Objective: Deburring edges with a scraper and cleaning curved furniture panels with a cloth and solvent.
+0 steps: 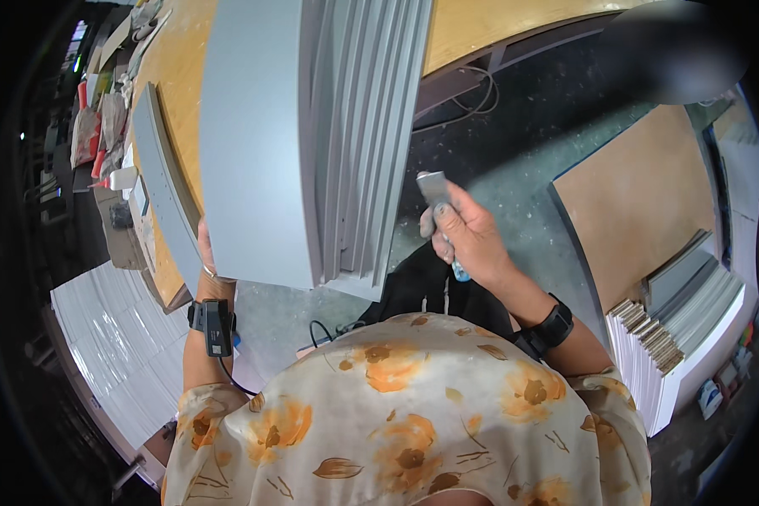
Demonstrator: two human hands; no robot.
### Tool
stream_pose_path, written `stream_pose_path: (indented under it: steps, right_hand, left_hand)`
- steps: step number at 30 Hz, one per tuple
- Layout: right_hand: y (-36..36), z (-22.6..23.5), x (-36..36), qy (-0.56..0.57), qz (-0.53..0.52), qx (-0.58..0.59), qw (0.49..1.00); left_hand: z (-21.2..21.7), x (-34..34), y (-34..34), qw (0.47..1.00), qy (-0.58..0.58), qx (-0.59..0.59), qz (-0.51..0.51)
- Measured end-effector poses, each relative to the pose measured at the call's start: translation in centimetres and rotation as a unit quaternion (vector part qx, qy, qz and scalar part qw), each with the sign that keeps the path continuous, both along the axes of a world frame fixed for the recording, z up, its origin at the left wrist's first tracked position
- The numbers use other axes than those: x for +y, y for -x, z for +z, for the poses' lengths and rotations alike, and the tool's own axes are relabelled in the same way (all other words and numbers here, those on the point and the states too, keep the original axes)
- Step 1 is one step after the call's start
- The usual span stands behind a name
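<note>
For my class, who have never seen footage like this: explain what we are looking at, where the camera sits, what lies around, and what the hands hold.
There is no machine here: a person works with two bare hands. The one picture comes from a wide fisheye camera on the person's head, looking down, so straight edges bend near the rim.

The left hand grips the near edge of a stack of grey panels resting on a wooden table. The right hand holds a small scraper-like tool with a flat grey blade and a blue handle end. Each wrist wears a black band. On the floor to the right, more panels stand stacked on edge.
</note>
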State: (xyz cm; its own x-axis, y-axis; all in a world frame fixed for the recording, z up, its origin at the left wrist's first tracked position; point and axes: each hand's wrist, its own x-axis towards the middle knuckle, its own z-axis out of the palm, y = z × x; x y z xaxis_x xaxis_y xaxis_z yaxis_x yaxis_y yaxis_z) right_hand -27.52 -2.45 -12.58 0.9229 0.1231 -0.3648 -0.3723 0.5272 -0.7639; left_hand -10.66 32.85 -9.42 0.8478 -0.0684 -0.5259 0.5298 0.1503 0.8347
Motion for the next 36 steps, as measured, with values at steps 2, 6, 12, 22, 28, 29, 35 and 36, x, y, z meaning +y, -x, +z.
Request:
stream_pose_path:
  steps: [2,6,12,22,28,29,35,36]
  right_hand:
    - [-0.4,0.2,0.1,-0.006,-0.063,-0.03,0.998]
    - [-1.5,1.0,0.3,0.159,-0.059,-0.1,0.98]
    - [-5.5,5.1,2.9,0.275,-0.106,-0.193,0.936]
    - [-1.8,5.2,3.7,0.315,-0.194,-0.066,0.927]
    - [3.8,1.4,3.8,0.019,-0.129,0.083,0.988]
    - [3.9,1.1,3.9,0.02,-0.131,0.084,0.988]
    - [3.3,0.7,4.9,-0.011,-0.206,0.066,0.976]
    - [3.5,0.3,4.9,-0.01,-0.193,0.038,0.98]
  left_hand:
    - [0.2,-0.7,-1.4,0.996,-0.056,-0.026,-0.065]
    - [4.6,-7.6,-2.3,0.985,0.051,-0.031,-0.164]
    - [5.0,-8.5,-3.5,0.965,0.08,-0.013,-0.251]
    - [8.1,-11.0,-4.9,0.938,0.061,0.086,-0.331]
    - [7.6,-10.8,-5.2,0.942,0.033,0.065,-0.328]
    - [7.6,-10.9,-5.1,0.94,0.028,0.059,-0.336]
    - [7.8,-11.0,-5.1,0.933,0.016,0.036,-0.357]
    - [7.7,-10.9,-5.1,0.935,0.015,0.035,-0.353]
